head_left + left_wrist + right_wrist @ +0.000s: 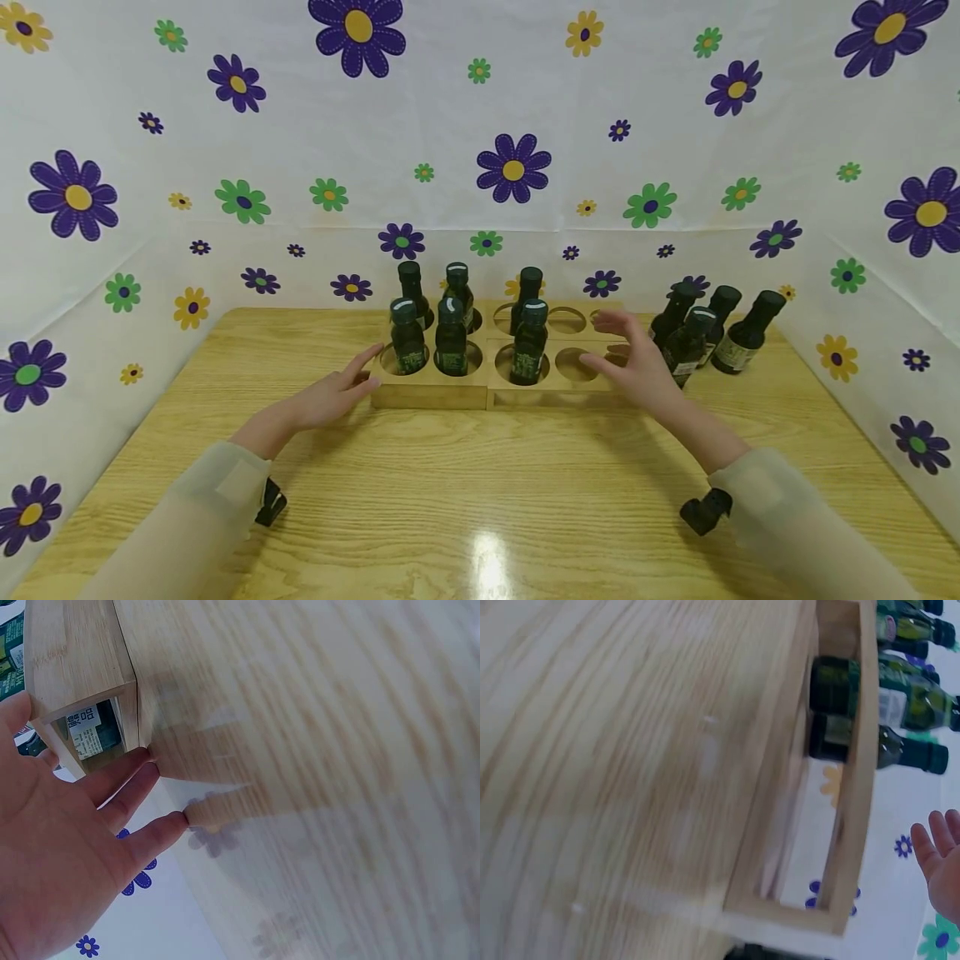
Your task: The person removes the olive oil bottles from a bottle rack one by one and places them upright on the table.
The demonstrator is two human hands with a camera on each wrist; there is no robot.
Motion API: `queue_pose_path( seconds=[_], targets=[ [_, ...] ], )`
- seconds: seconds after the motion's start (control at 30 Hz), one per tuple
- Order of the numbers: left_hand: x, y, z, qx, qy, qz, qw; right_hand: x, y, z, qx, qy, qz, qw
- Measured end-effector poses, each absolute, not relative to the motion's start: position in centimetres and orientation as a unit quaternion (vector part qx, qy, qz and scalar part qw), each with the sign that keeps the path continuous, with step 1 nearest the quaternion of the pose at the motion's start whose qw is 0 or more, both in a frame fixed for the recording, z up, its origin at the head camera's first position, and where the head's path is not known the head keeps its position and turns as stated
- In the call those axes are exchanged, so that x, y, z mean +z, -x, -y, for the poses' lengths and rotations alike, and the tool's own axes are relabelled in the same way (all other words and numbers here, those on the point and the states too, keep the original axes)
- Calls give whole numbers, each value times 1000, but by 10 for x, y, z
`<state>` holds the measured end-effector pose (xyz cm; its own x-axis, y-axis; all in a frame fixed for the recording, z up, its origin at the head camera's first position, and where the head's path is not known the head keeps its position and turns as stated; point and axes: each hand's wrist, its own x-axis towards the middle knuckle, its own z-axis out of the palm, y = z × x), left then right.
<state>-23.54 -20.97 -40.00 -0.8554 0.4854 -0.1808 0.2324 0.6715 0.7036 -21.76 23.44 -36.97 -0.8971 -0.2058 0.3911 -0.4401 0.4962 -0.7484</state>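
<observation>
A wooden rack (450, 390) of two side-by-side blocks with round holes stands mid-table. Several dark green bottles (452, 337) stand in its holes; three holes on the right are empty (576, 364). My left hand (348, 382) lies with straight fingers against the rack's left end. In the left wrist view the left hand's fingertips (146, 771) touch the rack's (82, 667) lower corner. My right hand (624, 357) hovers with spread fingers at the rack's right end and holds nothing. The right wrist view shows the rack's open side (855, 787), the bottles (870, 735) and the right hand (943, 855).
Several more dark bottles (720, 333) stand loose on the wooden table (480, 492), right of the rack and close to my right hand. A flower-print sheet (510, 167) walls in the back and both sides of the table.
</observation>
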Motion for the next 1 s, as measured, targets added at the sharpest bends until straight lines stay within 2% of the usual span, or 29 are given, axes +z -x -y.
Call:
queue_pose_path(
  seconds=[0.5,1.0],
  targets=[
    [-403,239,212,354,-203,-895,180,-384,238,-191,498,-191,844,55],
    [-402,239,211,354,-199,-894,187,-394,249,-173,495,-177,850,45]
  ],
)
